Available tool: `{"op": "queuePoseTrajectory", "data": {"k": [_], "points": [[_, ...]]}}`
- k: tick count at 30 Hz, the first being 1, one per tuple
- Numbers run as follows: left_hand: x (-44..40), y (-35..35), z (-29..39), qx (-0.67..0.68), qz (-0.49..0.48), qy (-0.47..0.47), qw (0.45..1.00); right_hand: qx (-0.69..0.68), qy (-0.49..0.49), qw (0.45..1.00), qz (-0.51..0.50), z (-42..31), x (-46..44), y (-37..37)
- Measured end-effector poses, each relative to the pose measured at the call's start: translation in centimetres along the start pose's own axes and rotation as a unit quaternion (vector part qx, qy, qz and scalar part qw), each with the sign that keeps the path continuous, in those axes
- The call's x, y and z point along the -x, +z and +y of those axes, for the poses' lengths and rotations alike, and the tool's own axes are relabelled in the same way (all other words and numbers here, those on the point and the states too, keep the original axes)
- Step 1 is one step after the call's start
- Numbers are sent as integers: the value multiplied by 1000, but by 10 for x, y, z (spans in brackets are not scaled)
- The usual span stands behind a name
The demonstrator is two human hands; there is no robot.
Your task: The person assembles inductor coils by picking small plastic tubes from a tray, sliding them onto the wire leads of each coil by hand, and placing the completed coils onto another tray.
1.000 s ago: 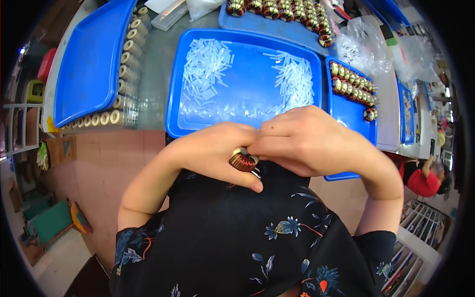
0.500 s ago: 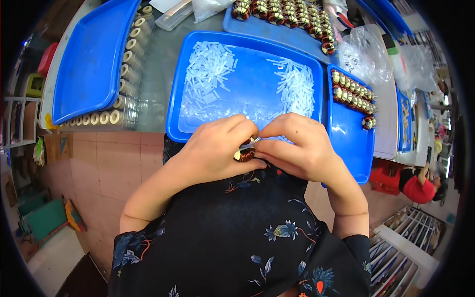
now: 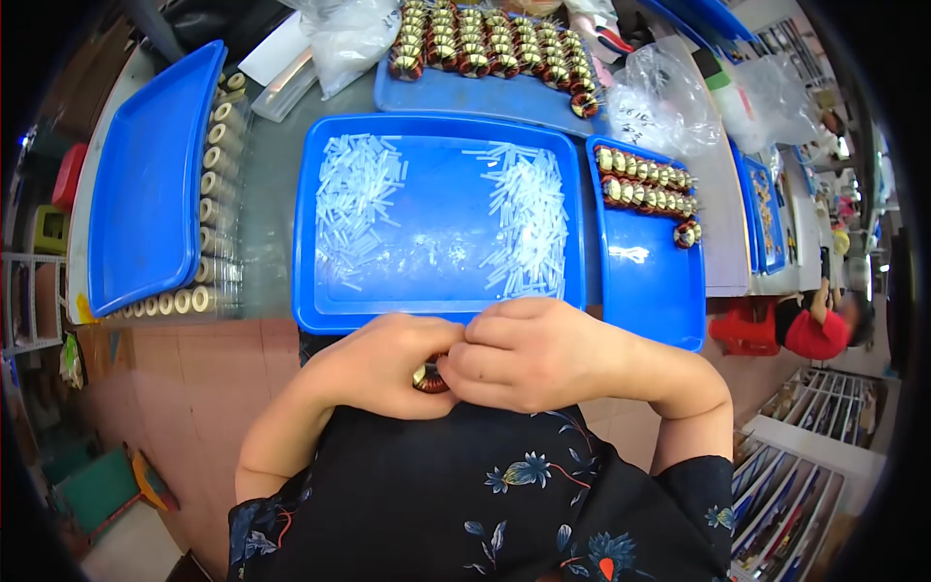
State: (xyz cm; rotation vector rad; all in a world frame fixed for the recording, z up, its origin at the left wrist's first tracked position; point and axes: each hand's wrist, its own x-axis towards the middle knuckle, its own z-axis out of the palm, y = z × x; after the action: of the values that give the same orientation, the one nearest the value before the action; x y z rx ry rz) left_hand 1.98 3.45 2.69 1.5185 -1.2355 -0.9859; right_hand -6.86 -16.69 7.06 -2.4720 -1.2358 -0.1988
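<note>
My left hand [image 3: 388,364] is closed around a copper-wound toroidal coil [image 3: 430,381] with pale yellow sections, just in front of the table edge. Against its right side my right hand [image 3: 533,357] is closed, fingertips pinched together; they cover part of the coil, and whatever they pinch is hidden. Just beyond both hands lies a large blue tray [image 3: 427,317]. It holds a left pile of short clear tubes [image 3: 354,209] and a right pile of the same tubes [image 3: 529,223].
A smaller blue tray [image 3: 650,301] at right holds rows of coils [image 3: 645,182]. More coils [image 3: 472,48] fill a back tray [image 3: 475,95]. At left, a blue tray [image 3: 155,184] rests by pale hollow cylinders [image 3: 208,184]. Plastic bags [image 3: 659,102] lie back right; a person in red [image 3: 819,335] sits farther off.
The view has shifted, so the trays appear lower and further left. My right hand has turned and closed over the coil's right side, hiding the thin pale piece seen between the fingers before.
</note>
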Motion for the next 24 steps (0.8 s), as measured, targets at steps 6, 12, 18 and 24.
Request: {"op": "queuePoseTrajectory", "data": {"k": [6, 12, 18, 24], "points": [[-7, 2, 10, 46, -54, -20, 997, -107, 43, 992, -43, 6, -1, -21], [1, 10, -6, 47, 45, -3, 998, -243, 269, 928, 87, 43, 24, -20], [5, 14, -8, 25, 165, -52, 985, -102, 483, 866, 77, 102, 53, 21], [9, 17, -21, 29, 191, -29, 981, -47, 509, 858, 49, 99, 41, 38]]}}
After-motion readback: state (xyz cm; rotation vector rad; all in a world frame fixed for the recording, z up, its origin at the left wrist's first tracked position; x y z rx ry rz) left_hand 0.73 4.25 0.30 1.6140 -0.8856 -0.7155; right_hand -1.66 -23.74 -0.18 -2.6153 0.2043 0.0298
